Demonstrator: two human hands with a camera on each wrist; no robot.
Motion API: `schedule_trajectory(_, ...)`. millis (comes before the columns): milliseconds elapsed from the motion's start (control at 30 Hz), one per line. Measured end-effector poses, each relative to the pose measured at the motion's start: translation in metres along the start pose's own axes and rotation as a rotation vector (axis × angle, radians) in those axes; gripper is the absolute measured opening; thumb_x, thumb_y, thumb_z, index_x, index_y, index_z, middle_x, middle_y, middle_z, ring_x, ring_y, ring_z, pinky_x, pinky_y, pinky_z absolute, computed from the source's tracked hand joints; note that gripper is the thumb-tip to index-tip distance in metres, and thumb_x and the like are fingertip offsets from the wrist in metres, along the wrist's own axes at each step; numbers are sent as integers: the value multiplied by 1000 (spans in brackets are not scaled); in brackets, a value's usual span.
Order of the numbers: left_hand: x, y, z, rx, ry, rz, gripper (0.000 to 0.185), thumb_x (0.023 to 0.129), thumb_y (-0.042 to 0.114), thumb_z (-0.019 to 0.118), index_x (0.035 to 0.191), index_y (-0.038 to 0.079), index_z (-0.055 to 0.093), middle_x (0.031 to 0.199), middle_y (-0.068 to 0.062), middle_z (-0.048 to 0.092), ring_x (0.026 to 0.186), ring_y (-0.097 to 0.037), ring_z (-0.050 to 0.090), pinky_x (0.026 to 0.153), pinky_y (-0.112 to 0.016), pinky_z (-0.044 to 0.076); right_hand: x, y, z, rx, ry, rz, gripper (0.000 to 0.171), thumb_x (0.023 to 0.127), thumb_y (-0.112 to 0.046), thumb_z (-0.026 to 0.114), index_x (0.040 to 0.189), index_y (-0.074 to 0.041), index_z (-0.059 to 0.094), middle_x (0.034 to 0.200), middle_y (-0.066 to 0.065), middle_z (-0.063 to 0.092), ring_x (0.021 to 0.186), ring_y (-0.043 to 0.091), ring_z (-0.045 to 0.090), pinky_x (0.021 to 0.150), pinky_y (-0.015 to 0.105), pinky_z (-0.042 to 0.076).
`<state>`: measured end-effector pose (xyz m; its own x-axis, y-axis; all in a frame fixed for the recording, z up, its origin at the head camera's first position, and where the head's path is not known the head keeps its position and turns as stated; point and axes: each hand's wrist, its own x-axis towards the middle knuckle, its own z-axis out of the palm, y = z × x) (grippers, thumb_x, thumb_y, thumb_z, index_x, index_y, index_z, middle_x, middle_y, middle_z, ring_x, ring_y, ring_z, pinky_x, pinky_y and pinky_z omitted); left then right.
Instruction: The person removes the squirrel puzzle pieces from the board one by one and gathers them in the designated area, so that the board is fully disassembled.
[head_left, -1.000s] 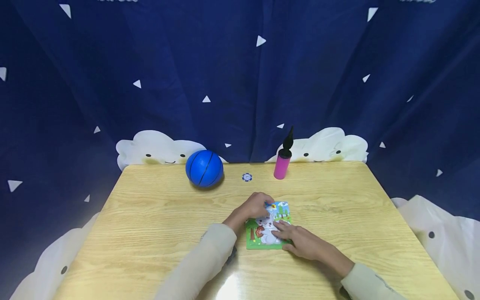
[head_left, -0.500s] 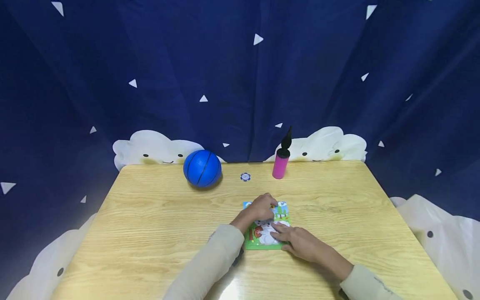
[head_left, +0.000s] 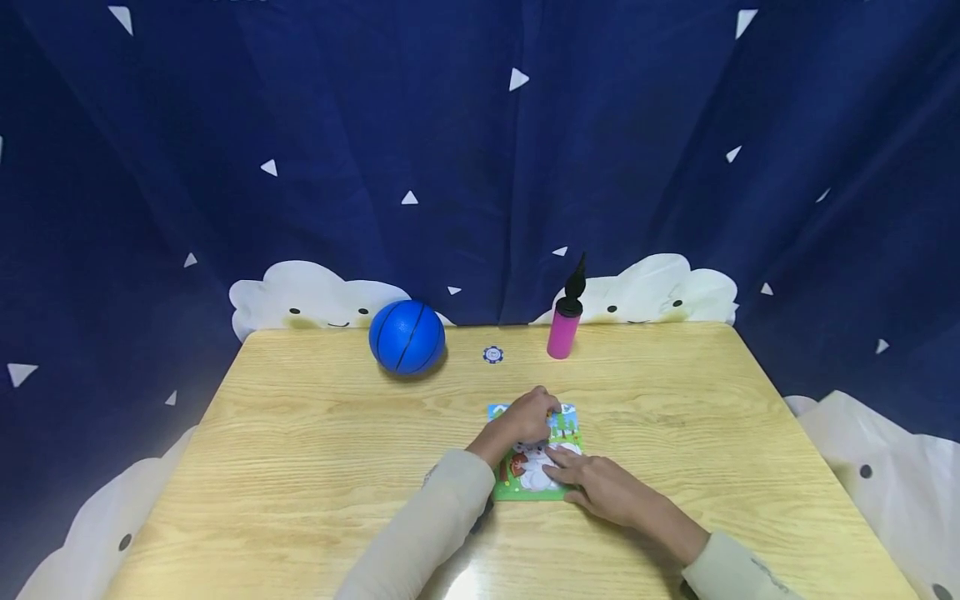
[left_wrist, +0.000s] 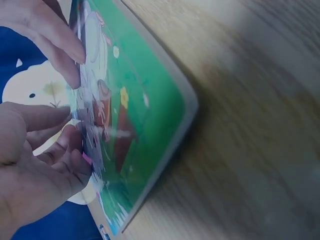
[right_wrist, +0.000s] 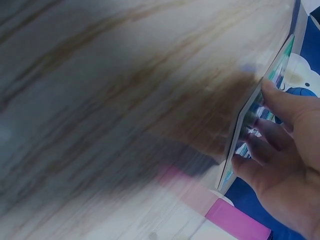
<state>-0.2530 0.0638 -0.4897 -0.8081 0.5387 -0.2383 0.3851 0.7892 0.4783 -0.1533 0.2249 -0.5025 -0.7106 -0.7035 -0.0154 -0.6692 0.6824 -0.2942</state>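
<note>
A thin rounded-corner picture board [head_left: 517, 490] with a white rabbit, trees and blue sky, like a child's puzzle, lies flat on the table. My left hand [head_left: 529, 417] is over its upper half, covering the rabbit's head. In the left wrist view, the thumb and curled fingers of my left hand [left_wrist: 40, 165] meet at the board's surface; I cannot tell whether something is pinched there. My right hand [head_left: 600, 482] rests over the lower right edge with extended fingers on the picture. The right wrist view shows the thumb of that hand [right_wrist: 290, 150] at the board's rim.
Behind the board stand a blue ball [head_left: 407, 337] with black lines, at left, and an upright pink balloon pump [head_left: 562, 333] with a black nozzle, at right. A blue-and-white poker chip [head_left: 492, 355] lies between them. A dark blue curtain [head_left: 337, 208] hangs beyond the table's far edge.
My left hand has moved slightly right across the upper part of the board, and its fingers look more tucked in. My right hand has stayed in place.
</note>
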Motion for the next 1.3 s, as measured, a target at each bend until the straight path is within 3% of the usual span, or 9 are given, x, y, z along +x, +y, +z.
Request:
schedule_trajectory(300, 7, 3, 2, -46, -27, -49, 35, 86, 3, 53, 120, 11, 59, 115, -2, 51, 96, -12, 52, 93, -25, 46, 0, 0, 0, 26, 4, -3, 44, 87, -16, 63, 129, -4, 57, 142, 19, 45, 127, 34, 49, 101, 47, 41)
schedule_trajectory(567, 8, 4, 4, -117, -24, -69, 32, 87, 3, 51, 118, 11, 55, 113, -3, 48, 90, -14, 51, 85, -25, 47, 0, -1, -1, 50, -3, 2, 44, 88, -15, 63, 130, -3, 56, 143, 19, 45, 128, 35, 48, 102, 47, 41)
schedule_trajectory(933, 8, 2, 4, -134, 24, -24, 26, 98, 16, 47, 119, 10, 61, 119, -4, 54, 113, -19, 54, 101, -32, 43, 0, 0, -2, 51, 5, -8, 44, 87, -15, 64, 129, -2, 56, 142, 19, 45, 127, 33, 49, 101, 45, 42)
schedule_trajectory(1167, 11, 0, 2, -211, 121, -20, 15, 95, 17, 55, 103, 13, 67, 96, 0, 57, 85, -10, 53, 76, -23, 46, 0, 1, -2, 40, 10, -17, 44, 88, -15, 64, 129, -3, 56, 142, 19, 46, 127, 34, 49, 100, 45, 43)
schedule_trajectory(1300, 13, -2, 3, -259, 184, -9, 10, 94, 15, 58, 93, 13, 67, 86, 3, 58, 76, -6, 51, 69, -19, 43, 0, 2, -1, 38, 5, -21, 44, 88, -16, 64, 130, -2, 56, 142, 19, 46, 127, 33, 49, 100, 45, 43)
